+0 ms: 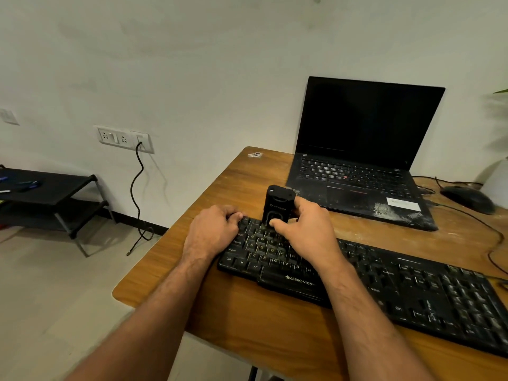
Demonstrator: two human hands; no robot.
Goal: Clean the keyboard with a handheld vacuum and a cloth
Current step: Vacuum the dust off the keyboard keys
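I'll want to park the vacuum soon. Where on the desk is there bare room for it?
Bare wood lies on the desk between its left edge and the laptop, and along the near edge in front of the keyboard. Between keyboard and laptop is narrow; by the mouse, cables crowd.

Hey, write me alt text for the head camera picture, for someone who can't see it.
A right hand grips a small black handheld vacuum upright on the left end of a dusty black keyboard, while the left hand holds the keyboard's left edge. Behind it on the brown wooden table sits an open black laptop, screen dark.
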